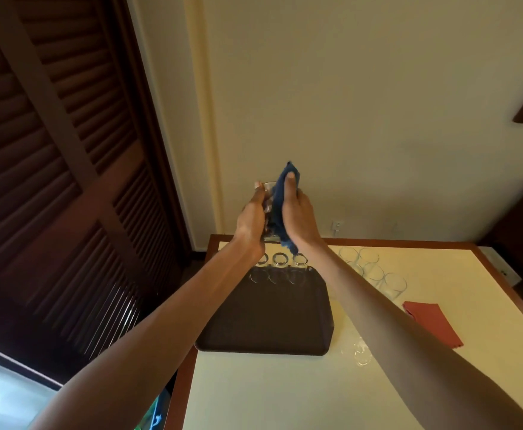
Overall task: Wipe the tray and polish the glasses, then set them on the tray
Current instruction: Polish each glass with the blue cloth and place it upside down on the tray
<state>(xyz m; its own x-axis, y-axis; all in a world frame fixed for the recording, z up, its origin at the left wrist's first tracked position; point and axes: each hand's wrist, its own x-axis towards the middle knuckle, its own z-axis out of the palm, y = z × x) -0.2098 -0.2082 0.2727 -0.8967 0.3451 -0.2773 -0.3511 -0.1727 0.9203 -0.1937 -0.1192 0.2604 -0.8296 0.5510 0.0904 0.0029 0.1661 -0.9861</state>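
Both of your hands are raised in the middle of the frame, in front of the wall [378, 119]. Your left hand [252, 218] grips the glass [268, 188] round its side, thumb up near the rim. Your right hand [300, 215] clasps the blue cloth [283, 193] against the glass's other side, fingers curled over the fabric, and a loose end hangs below your wrist. The glass stands roughly upright, its long axis running up and down the frame.

The tray [266, 318] lies straight below your hands in the frame, on the bench [285, 395]. A row of three glasses [280, 268] stands along its upper edge. Your left forearm [192, 305] crosses the row's left end, so whether a fourth is hidden there cannot be told. Below the row the tray shows only bare dark surface.

By the look of it you are mid-polish, and the set-down comes next. That move turns on bringing the glass down and toward the lower frame, onto the bare part just beside the row. Your left hand carries the glass, so it is the one to lower it.

Right of the tray, a cluster of glasses [371, 268] waits on the bench. A lone glass [362, 352] sits near the tray's lower right corner; how it lies is unclear. A red cloth [430, 324] lies further right. The standing row is directly under your hands, so the hanging cloth end or the glass base could knock it on the way down
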